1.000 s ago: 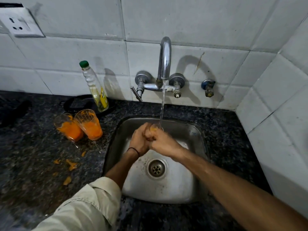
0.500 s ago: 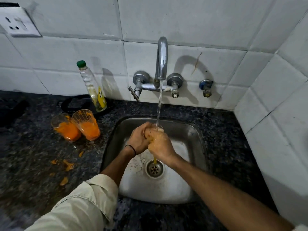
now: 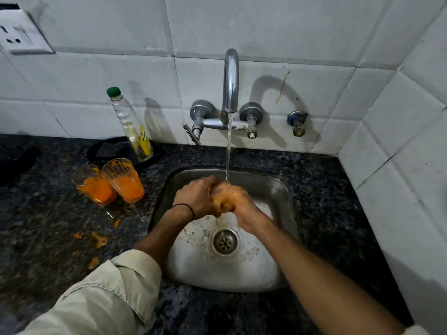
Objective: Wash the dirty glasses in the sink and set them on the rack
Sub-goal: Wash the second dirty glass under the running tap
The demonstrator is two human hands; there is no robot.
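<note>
Over the steel sink [image 3: 280,189] both hands wrap a small glass [image 3: 223,206] smeared with orange pulp, held under the running tap [image 3: 231,81]. My left hand [image 3: 196,197] grips it from the left and my right hand [image 3: 238,200] curls round it from the right, so most of the glass is hidden. Orange water drips from it toward the drain [image 3: 225,241]. Two more dirty glasses [image 3: 93,184] [image 3: 123,181] with orange residue stand side by side on the dark counter left of the sink.
A clear bottle [image 3: 131,124] with a green cap leans against the tiled wall behind the glasses, beside a black round object [image 3: 108,151]. Orange scraps [image 3: 99,240] lie on the granite counter. A wall socket [image 3: 21,32] is at upper left. No rack is in view.
The hands have shifted slightly lower and turned on the glass under the stream; more orange water now runs off it.
</note>
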